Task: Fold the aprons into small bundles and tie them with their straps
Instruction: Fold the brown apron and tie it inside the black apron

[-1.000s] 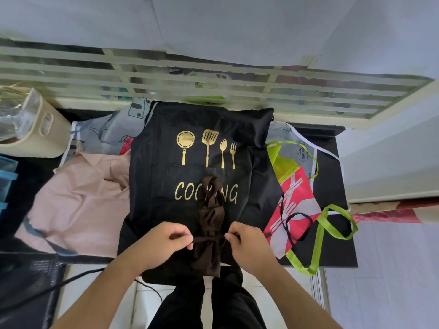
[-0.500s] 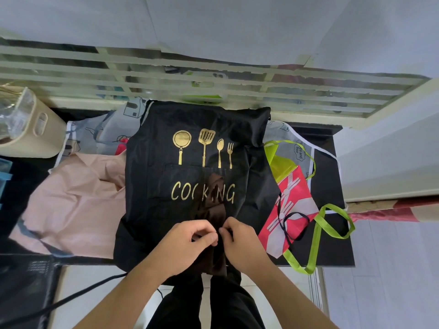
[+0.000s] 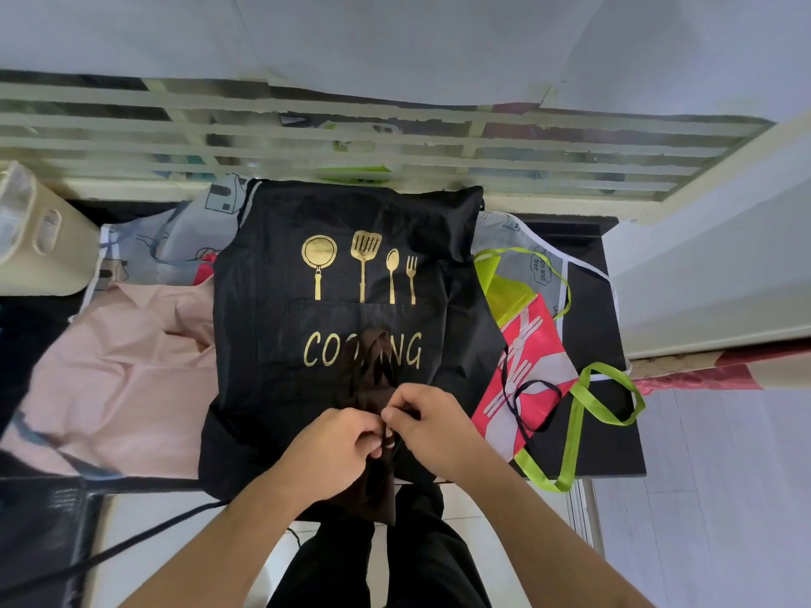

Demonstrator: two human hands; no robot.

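A dark brown apron folded into a narrow bundle (image 3: 372,379) lies lengthwise on top of a spread black apron (image 3: 351,274) printed with gold utensils and "COOKING". My left hand (image 3: 333,449) and my right hand (image 3: 428,421) meet over the bundle's middle, fingertips touching. Both pinch the bundle's thin dark strap where it crosses the bundle. The bundle's near end hangs below my hands over the table edge. The strap itself is mostly hidden by my fingers.
A pink apron (image 3: 123,370) lies left of the black one. A red, white and lime apron (image 3: 522,370) with a lime strap (image 3: 583,414) lies right. A grey printed apron (image 3: 184,239) peeks out behind. A cream bin (image 3: 39,239) stands far left. Window bars (image 3: 351,138) run along the back.
A second ago my hands were apart, pulling the strap taut sideways across the bundle. They have come together over its middle and now work the strap between their fingertips.
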